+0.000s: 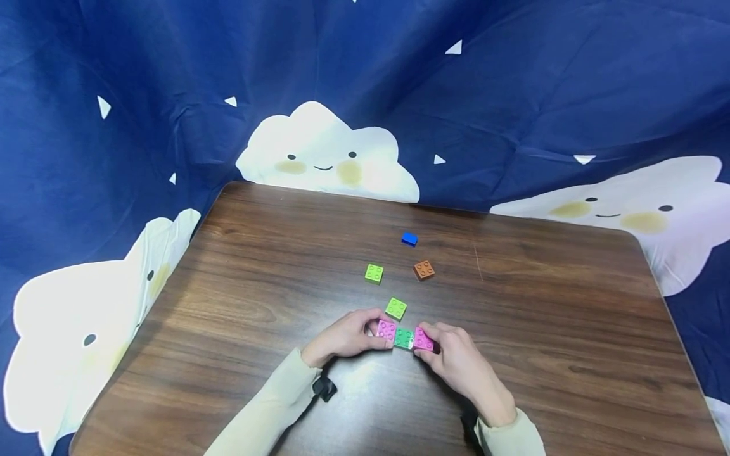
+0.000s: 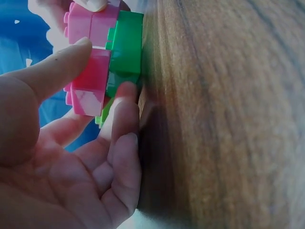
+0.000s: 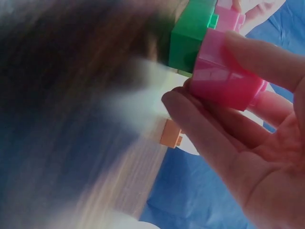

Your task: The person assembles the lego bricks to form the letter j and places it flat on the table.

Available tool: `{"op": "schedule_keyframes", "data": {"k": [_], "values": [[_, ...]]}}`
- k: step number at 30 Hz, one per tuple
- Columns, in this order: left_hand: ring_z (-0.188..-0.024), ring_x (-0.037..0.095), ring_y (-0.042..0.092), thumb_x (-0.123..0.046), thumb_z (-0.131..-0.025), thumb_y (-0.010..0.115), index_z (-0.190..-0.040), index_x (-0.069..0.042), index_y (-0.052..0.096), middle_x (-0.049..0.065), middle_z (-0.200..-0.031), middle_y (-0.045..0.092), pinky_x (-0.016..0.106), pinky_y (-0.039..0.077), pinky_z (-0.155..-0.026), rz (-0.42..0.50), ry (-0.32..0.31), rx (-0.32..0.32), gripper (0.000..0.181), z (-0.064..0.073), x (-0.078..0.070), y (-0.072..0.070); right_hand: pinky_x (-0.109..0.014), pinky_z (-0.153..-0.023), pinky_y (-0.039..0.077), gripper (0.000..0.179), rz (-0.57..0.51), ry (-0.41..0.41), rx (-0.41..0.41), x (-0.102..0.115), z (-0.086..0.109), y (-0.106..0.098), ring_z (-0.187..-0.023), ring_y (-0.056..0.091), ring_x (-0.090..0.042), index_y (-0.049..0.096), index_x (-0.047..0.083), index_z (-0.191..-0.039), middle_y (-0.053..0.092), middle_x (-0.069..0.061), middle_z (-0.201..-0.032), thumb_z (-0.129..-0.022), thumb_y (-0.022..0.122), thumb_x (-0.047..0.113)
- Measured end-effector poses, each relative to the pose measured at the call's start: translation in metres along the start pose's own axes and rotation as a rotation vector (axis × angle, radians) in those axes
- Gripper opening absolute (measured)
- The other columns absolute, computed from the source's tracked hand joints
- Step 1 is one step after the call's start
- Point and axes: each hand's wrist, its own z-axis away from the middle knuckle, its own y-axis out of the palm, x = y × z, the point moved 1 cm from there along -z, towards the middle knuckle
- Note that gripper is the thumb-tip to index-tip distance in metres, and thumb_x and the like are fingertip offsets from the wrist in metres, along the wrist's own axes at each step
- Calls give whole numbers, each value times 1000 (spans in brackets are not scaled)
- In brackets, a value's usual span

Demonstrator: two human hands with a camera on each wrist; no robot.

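A green toy building brick (image 1: pixel 403 338) lies on the table, with one pink brick (image 1: pixel 386 330) at its left end and another pink brick (image 1: pixel 423 339) at its right. Both pink ones sit a level higher than the green, overlapping its ends. My left hand (image 1: pixel 349 335) pinches the left pink brick between thumb and fingers, and a fingertip touches the green brick (image 2: pixel 126 52) in the left wrist view. With thumb and fingers, my right hand (image 1: pixel 461 364) grips the right pink brick (image 3: pixel 224 76). Whether the studs are fully pressed in, I cannot tell.
Just beyond the left pink brick lies a lime green brick (image 1: pixel 396 308). Farther back are a second lime brick (image 1: pixel 374 273), an orange-brown brick (image 1: pixel 424 270) and a small blue brick (image 1: pixel 409 239). A blue cloud-print curtain (image 1: pixel 456 114) hangs behind the wooden table (image 1: pixel 256 253).
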Motion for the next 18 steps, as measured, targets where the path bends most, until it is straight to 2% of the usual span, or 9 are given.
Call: {"op": "schedule_keyframes", "data": {"k": [6,14,18], "values": [[-73,9,51,-25,-83,76,-113,-20,65,-4,-83,58,23,42,-66,-5,-3,1,32,0,0,1,-34,-70,53,42,23,-3,21,1,-1,0,-78,62,-13,69,-3,-112,67,-4,-88,-76,80,16],[-73,10,51,-25,-83,75,-111,-19,65,-4,-82,58,23,41,-65,-8,0,-7,30,1,-1,-1,-41,-82,55,41,16,12,44,2,-6,0,-94,68,-25,69,-2,-111,70,-12,-100,-77,80,16],[-74,10,51,-26,-83,75,-113,-19,65,-4,-83,59,24,42,-67,-16,0,-7,32,1,0,-1,-43,-84,54,40,8,23,46,1,-6,1,-96,68,-27,69,0,-111,70,-12,-101,-77,80,17]]}}
